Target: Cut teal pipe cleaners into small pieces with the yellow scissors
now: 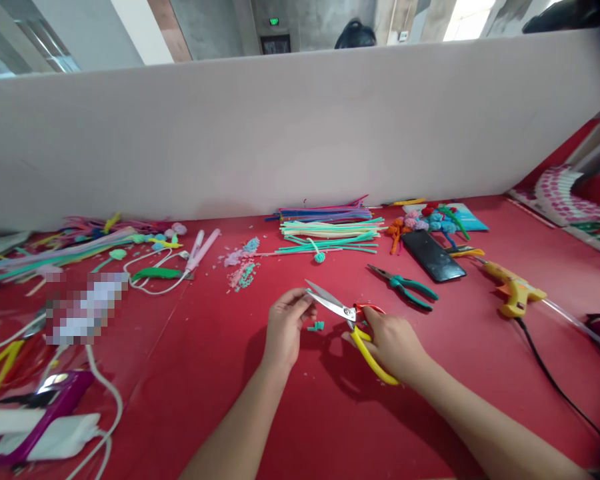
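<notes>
My right hand grips a pair of scissors with one yellow and one red handle. Their blades stand partly apart and point left, toward my left hand. The fingers of that hand are pinched together right by the blade tips; whatever they hold is too small or hidden to make out. Just below the blades lie a few short green pipe cleaner pieces on the red table. Farther back, a small green pipe cleaner ball rests in front of the bundled pipe cleaners.
Right of the scissors lie pliers, a black phone and a yellow glue gun with its cord. Clippings are heaped left of the bundles. Cables and a purple power strip occupy the left side. A pale partition stands behind.
</notes>
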Demonstrator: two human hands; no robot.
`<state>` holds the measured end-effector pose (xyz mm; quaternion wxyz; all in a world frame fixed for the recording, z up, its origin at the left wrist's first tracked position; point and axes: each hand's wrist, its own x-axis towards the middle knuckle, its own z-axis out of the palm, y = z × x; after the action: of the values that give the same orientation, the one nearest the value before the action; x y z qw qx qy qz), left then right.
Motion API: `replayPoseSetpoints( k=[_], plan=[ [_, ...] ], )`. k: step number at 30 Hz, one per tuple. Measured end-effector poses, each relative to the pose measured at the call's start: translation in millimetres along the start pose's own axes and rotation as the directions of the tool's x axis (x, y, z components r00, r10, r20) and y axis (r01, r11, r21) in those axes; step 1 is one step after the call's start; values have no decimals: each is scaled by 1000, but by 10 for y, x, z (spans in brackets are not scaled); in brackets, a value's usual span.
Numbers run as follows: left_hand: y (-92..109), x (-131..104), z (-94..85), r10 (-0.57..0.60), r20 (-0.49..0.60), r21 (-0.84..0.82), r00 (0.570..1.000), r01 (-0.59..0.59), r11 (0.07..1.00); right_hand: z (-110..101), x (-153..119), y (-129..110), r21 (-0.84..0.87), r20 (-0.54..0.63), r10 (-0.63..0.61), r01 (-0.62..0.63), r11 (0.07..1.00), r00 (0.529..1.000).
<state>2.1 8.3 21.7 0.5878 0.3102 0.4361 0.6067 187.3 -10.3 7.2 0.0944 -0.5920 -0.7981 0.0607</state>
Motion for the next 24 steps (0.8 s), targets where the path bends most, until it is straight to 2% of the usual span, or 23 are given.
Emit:
replayPoseSetpoints(
  k=[7, 24],
  plan=[
    [12, -6, 2, 17, 19, -26, 1000, -16, 1000, 40, -7, 7, -54, -7, -27, 27, 998, 1000],
    [3, 2, 0, -6, 55, -45, 998, 9, 999, 20, -3, 10, -63, -11, -44, 43, 997, 999]
  ],
)
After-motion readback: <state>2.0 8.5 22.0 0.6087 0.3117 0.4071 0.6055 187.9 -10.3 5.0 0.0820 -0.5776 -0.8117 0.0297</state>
